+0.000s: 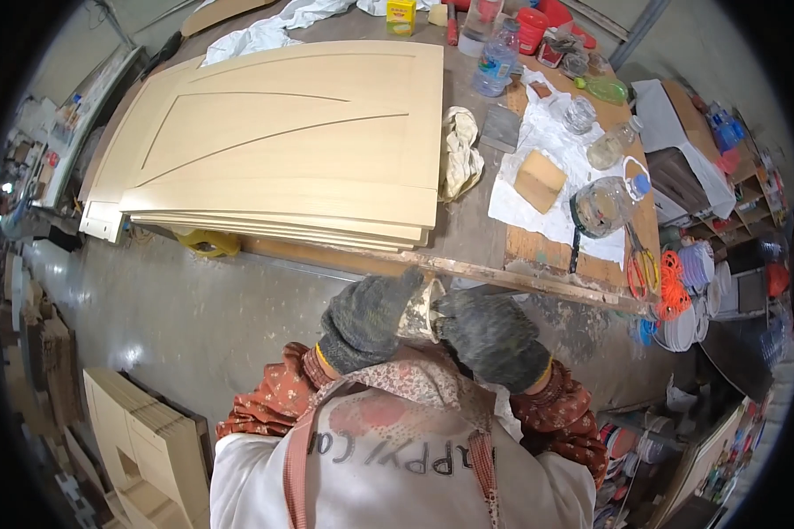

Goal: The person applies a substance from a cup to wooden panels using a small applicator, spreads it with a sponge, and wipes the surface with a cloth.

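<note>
Close to my body, just below the table's front edge, I hold a stained whitish cup (pixel 419 312) tilted on its side. My left hand (pixel 362 324), in a dark grey knit glove with a yellow cuff, is wrapped round it. At the cup's open rim is my right hand (pixel 492 339), gloved alike, its fingers curled in at the mouth. Whatever those fingers grip is hidden. Ahead on the left of the table lies a stack of pale wood-grain panels (pixel 282 132) with curved grooves on the top one.
The worktable (pixel 467 238) carries a crumpled cloth (pixel 460 154), a tan sponge block (pixel 539 181), a grey block (pixel 501 129), a large plastic jug (pixel 604 207), several bottles and scissors (pixel 644 269) at its right edge. More pale panels (pixel 141 441) stand on the floor at lower left.
</note>
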